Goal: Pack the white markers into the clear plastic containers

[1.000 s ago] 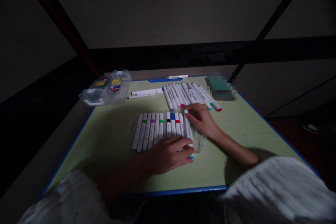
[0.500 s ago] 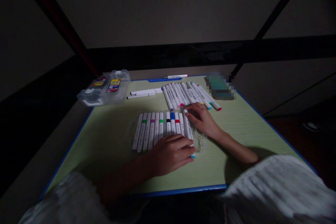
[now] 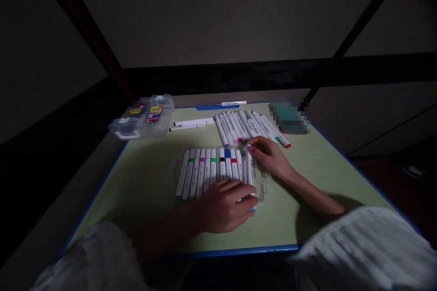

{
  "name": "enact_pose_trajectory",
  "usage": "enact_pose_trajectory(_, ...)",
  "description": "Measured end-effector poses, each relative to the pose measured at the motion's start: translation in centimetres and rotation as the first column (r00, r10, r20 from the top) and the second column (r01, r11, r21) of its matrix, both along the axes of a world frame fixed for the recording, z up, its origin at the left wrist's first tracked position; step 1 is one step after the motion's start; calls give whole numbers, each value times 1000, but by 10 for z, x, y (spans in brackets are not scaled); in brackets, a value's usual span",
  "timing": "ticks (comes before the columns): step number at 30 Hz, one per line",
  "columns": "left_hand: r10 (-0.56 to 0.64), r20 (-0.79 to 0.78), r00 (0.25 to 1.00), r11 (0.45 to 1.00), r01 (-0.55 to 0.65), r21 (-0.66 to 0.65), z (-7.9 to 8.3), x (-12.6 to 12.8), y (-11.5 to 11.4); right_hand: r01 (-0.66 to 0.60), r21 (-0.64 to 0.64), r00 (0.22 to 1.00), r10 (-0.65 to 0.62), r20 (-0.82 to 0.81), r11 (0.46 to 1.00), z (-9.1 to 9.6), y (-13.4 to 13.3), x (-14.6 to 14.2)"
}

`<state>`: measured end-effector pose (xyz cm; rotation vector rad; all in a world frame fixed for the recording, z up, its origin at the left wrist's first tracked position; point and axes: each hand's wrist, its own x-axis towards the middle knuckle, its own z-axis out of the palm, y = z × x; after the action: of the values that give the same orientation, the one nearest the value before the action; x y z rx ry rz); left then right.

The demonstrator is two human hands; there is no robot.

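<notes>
A white marker (image 3: pixel 250 166) with light blue at its near end lies over the right end of a clear plastic tray (image 3: pixel 264 186). My left hand (image 3: pixel 227 207) grips its near end, fingers curled over it. At the far end, my right hand (image 3: pixel 268 154) pinches the same marker between thumb and fingers. To the left, a row of white markers (image 3: pixel 196 175) with coloured bands stands side by side in the tray. My left hand hides the near ends of several of them.
Behind the tray lie a loose group of markers (image 3: pixel 235 127) and several more markers (image 3: pixel 194 122) to their left. One marker (image 3: pixel 234 103) rests at the far edge. An open clear case (image 3: pixel 159 122) is far left; a blurred greenish object (image 3: pixel 290 118) is far right.
The far end of the held marker has moved right with my right hand, widening its gap from the row. My left hand stays on its near end. The view has shifted slightly.
</notes>
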<state>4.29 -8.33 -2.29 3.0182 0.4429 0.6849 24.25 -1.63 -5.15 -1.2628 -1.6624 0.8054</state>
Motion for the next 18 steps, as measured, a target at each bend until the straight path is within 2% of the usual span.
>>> enact_pose_trajectory(4,-47,47,998,996,43,76,2,0,-4,48,-32,962,-55,-266,998,6,0,0)
enact_pose_trajectory(8,-59,150,987,997,50,64,6,-1,-4,65,-89,865,-101,-492,994,19,0,2)
enact_pose_trajectory(10,-57,184,981,998,51,40,6,-3,-2,74,-92,821,-113,-559,993,24,0,5)
enact_pose_trajectory(13,-47,280,959,999,45,15,5,-8,3,64,-98,799,-110,-591,993,28,0,10)
enact_pose_trajectory(15,4,375,927,1000,3,-19,6,-12,6,37,-106,799,-94,-594,994,29,0,13)
enact_pose_trajectory(18,177,499,849,982,-117,-150,11,-19,13,-21,-145,797,-71,-599,989,30,0,14)
